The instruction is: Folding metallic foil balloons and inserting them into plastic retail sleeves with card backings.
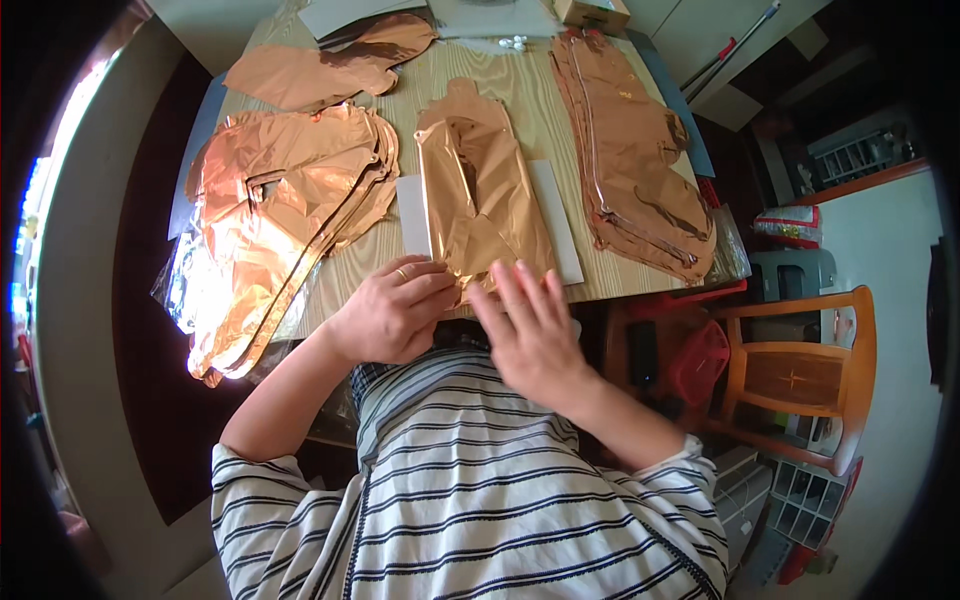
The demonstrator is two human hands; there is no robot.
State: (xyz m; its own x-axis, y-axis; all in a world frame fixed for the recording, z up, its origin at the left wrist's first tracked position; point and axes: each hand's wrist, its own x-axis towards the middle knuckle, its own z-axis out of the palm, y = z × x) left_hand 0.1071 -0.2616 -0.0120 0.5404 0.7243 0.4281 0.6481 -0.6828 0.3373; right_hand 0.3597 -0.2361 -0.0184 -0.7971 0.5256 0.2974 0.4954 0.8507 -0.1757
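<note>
A copper-coloured foil balloon [495, 185], flat and folded into a long shape, lies in front of me at the table's near edge. Beneath it, a pale card [560, 225] shows along both sides. My left hand [395, 310], with a ring on one finger, is closed at the balloon's near left corner, its fingertips pinching the foil. Over the near right corner my right hand [535, 340] has its fingers stretched and apart, holding nothing. Whether its fingertips touch the foil I cannot tell.
Stacks of flat copper foil balloons lie to the left [290, 190] and right [635, 150] on the wooden table [370, 245]. Another foil piece [320, 75] lies far left. A small box [592, 14] stands at the back, and a wooden chair [795, 380] is at the right.
</note>
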